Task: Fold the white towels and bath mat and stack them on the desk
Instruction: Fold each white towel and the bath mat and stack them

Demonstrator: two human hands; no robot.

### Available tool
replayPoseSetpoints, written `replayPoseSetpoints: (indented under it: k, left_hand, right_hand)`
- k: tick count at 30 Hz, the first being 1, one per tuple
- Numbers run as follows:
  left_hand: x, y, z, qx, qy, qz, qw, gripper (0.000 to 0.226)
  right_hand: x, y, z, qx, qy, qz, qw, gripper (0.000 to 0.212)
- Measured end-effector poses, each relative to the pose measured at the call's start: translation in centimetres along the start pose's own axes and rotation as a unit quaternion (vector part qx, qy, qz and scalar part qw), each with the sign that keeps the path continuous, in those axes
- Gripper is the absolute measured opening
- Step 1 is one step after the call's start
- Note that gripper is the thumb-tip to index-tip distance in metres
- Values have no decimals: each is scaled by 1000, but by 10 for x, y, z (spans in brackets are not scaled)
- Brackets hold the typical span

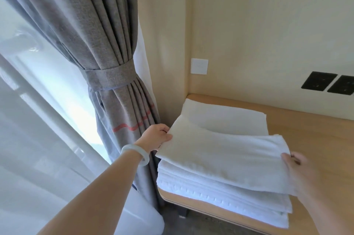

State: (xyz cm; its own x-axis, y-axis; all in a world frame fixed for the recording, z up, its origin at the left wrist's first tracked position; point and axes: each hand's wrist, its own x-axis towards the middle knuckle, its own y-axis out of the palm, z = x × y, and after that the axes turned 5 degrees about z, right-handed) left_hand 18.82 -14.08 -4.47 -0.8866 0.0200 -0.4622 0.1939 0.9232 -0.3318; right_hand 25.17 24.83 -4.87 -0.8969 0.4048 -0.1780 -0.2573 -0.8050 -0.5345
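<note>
Head view. A folded white terry towel (220, 156) is held by both ends over a stack of folded white towels (220, 198) at the near left corner of the light wooden desk (310, 131). The left hand (156, 136), with a pale bangle (136, 153) at the wrist, pinches the left edge; the right hand (298, 173) grips the right edge. Whether the towel already touches the stack is unclear. A flat white folded cloth (226, 118) lies behind. A tied grey curtain (107, 43) hangs at left.
</note>
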Motion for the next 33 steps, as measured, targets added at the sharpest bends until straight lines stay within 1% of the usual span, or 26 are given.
replayPoseSetpoints:
  k: [3,6,9,12,15,17,19,23,24,26,28,30,33]
  left_hand:
    - [-5,7,15,-14,-44,16,999,12]
    - [-6,9,24,-60,-59,1,996,19]
    - [-8,7,24,-67,-49,12,996,23]
    - [-8,6,27,-44,-30,26,998,38]
    - [-12,11,25,-18,-7,24,1000,52]
    - [-15,12,23,-12,2,19,1000,58]
    - [-18,11,23,1,15,22,1000,58]
    - [-25,9,18,53,40,68,995,40]
    - [-24,7,16,56,43,68,995,38]
    - [-24,6,13,45,48,53,996,41]
    - [-26,7,14,57,44,47,996,43]
    - [-29,11,21,81,28,61,994,44]
    - [-30,14,24,81,21,67,994,47]
  right_hand:
    - [-1,8,-18,-8,48,13,999,22]
    - [-3,16,-26,-21,67,26,997,24]
    - [-3,19,-26,-31,74,30,996,26]
    - [-9,21,-24,-29,70,36,997,22]
    - [-10,20,-29,-29,70,18,997,21]
    - [-10,21,-31,-30,71,10,997,20]
    - [-9,21,-33,-34,70,7,997,20]
    - [-11,20,-32,-40,68,10,997,23]
    - [-12,18,-30,-40,61,9,997,23]
    - [-14,14,-27,-45,39,-3,998,24]
    - [-15,11,-30,-57,27,-8,998,25]
    - [-18,13,-38,-67,31,-4,997,23]
    - [-18,17,-47,-60,41,-12,997,21]
